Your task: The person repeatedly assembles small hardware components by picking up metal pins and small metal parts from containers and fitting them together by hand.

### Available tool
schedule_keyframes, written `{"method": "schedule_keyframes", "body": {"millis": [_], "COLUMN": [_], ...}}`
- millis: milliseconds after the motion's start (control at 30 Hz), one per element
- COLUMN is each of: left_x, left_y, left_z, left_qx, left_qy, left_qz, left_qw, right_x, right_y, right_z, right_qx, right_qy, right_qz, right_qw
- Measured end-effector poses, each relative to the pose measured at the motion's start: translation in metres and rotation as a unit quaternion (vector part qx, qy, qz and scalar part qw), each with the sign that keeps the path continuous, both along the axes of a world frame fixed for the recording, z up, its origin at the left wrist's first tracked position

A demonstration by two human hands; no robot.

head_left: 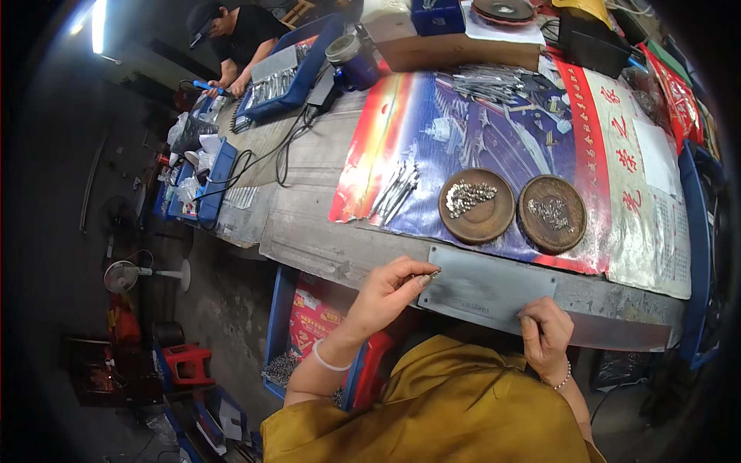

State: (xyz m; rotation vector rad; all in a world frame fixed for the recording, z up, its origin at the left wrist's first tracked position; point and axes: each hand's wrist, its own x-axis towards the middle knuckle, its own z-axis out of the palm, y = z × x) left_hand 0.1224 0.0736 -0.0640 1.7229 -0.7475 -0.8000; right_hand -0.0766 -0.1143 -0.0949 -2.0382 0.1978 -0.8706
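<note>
My left hand [386, 297] is closed in a pinch on a small metal piece that shows at the fingertips, over the left edge of a grey metal plate [482, 289]. At the plate's right end, my right hand [546, 333] is closed with curled fingers; whatever it may hold is hidden. Beyond the plate stand two round brown dishes. The left dish [463, 229] carries a heap of small shiny metal parts [469, 196], and the right dish [549, 241] has finer silvery pieces [551, 214]. Slim metal strips [396, 193] lie to their left.
A printed poster [432, 147] covers much of the table, with more metal pieces [490, 83] piled at its far side. A blue bin [305, 85] and a mug [353, 62] stand at the far left. Below the edge is a drawer-like blue tray [282, 309]. Another person [243, 38] works beyond.
</note>
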Motion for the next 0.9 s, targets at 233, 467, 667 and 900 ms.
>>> {"method": "schedule_keyframes", "body": {"millis": [233, 467, 667, 900], "left_x": [-0.003, -0.002, -0.003, 0.003], "left_y": [0.004, -0.001, -0.018, -0.026], "left_z": [0.006, -0.005, -0.009, -0.014], "left_qx": [0.011, 0.026, 0.013, 0.042], "left_qy": [0.105, 0.057, -0.19, -0.291], "left_qz": [0.06, 0.034, -0.051, -0.097], "left_qw": [0.993, 0.997, 0.98, 0.951], "right_x": [0.001, 0.008, 0.005, 0.006], "right_y": [0.003, -0.002, -0.002, -0.006], "right_z": [-0.006, -0.006, -0.005, -0.005], "right_qx": [0.031, -0.018, -0.016, -0.008], "right_qy": [0.004, -0.023, -0.006, 0.011], "right_qz": [-0.064, -0.034, -0.03, -0.01], "right_qw": [0.997, 0.999, 0.999, 1.0]}}
